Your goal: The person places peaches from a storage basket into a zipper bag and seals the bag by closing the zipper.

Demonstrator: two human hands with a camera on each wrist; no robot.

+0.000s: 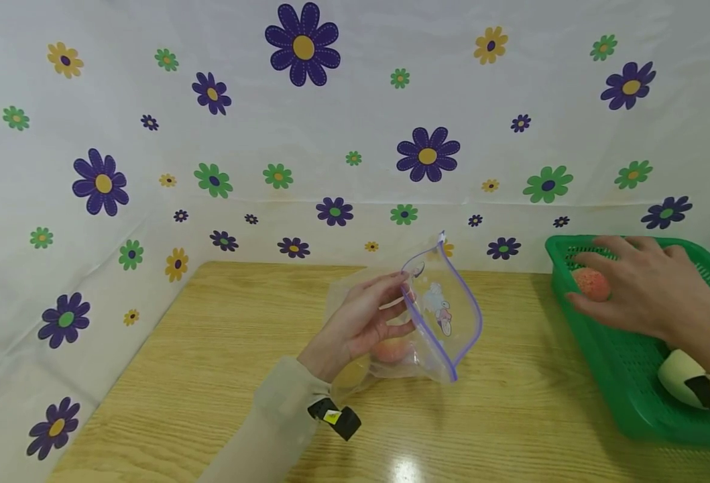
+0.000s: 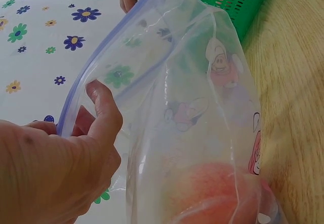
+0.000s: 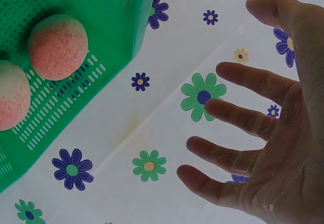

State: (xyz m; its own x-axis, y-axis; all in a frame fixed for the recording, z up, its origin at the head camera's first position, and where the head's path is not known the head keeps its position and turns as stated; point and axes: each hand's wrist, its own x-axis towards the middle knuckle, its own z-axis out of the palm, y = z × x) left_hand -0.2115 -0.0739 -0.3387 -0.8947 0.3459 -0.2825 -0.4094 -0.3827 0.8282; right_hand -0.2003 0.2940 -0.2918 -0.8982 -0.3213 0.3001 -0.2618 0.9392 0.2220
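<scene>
My left hand (image 1: 361, 325) grips the near edge of a clear zip bag (image 1: 466, 322) with a purple seal and cartoon prints. The bag's mouth gapes toward the right. Through its film show a reddish peach (image 1: 391, 349) and a yellow round thing (image 1: 351, 372). My right hand (image 1: 656, 288) hovers over the left end of the green basket (image 1: 599, 382), fingers spread. A pink-red peach (image 1: 593, 284) shows beside its thumb. In the right wrist view the palm faces the camera with nothing in it, and two peaches (image 3: 58, 46) lie in the basket.
A pale cream, rounded fruit (image 1: 680, 376) lies in the basket under my right wrist, partly hidden. The basket stands on the right of the wood-grain table (image 1: 228, 349). A white sheet with printed flowers (image 1: 355, 121) hangs behind and to the left.
</scene>
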